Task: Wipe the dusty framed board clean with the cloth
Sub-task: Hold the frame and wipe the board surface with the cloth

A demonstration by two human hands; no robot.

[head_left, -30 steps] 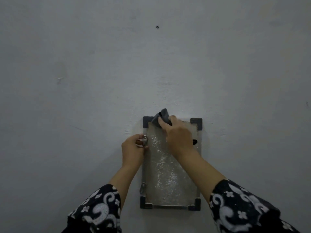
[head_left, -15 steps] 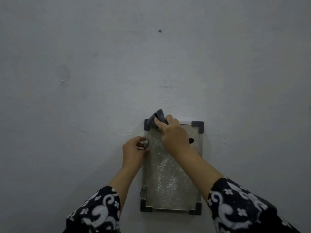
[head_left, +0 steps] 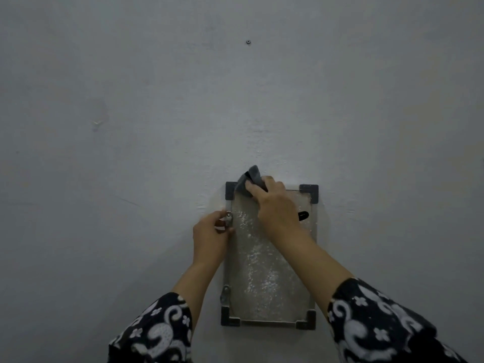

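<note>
Framed board [head_left: 264, 271] flat on grey surface [head_left: 131, 179], dusty white specks over most of panel. Cloth [head_left: 250, 180] bunched under right hand [head_left: 275, 205], fingers curled on it, pressed at board's top-left corner, tip poking past frame. Left hand [head_left: 209, 238] gripping left frame edge at metal hanger [head_left: 229, 218], fingers closed round it. Versus half a second back: cloth and right hand roughly same spot, nudged slightly rightward; left grip unchanged.

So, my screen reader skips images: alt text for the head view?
A right hand presses a grey cloth on a dusty framed board's top left corner; the left hand holds its left edge.
</note>
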